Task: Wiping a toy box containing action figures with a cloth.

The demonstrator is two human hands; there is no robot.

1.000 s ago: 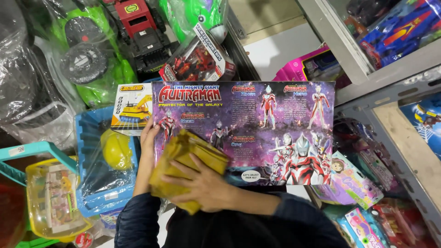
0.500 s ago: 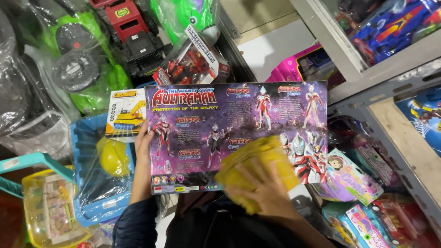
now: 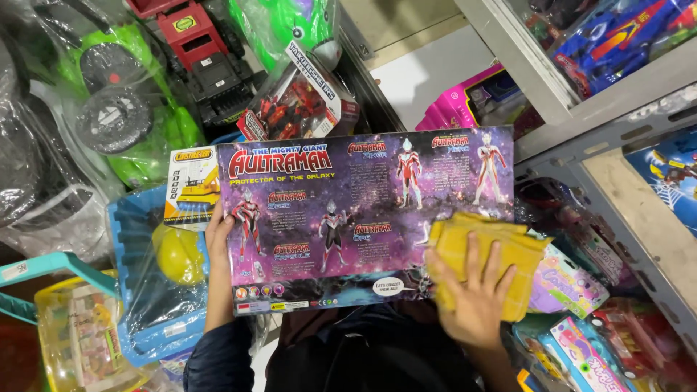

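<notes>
My right hand (image 3: 475, 294) lies flat with fingers spread on a folded yellow cloth (image 3: 483, 261), pressing it against the lower right corner of a purple toy box (image 3: 363, 218) printed with action figures. My left hand (image 3: 218, 243) grips the box's left edge, fingers wrapped behind and thumb side toward me, holding it level across the middle of the frame.

The cloth sits at the box's right end, partly over the edge, so I judge that the wiping of this face is near its finish; only that corner and the strip above it are left, as far as I can see.

A second ago the cloth was at the left of the box, beside my left hand; half a second ago it was near the lower middle. It has swept rightward across the face, while my left hand has kept its hold.

Around the box: a small yellow-and-white digger-toy box (image 3: 190, 185) peeks from behind the upper left corner, a blue plastic basket (image 3: 138, 225) with a yellow ball (image 3: 178, 254) is at lower left, a green wheeled toy (image 3: 123, 109) in plastic wrap at upper left, and a grey shelf (image 3: 602, 94) at upper right.
</notes>
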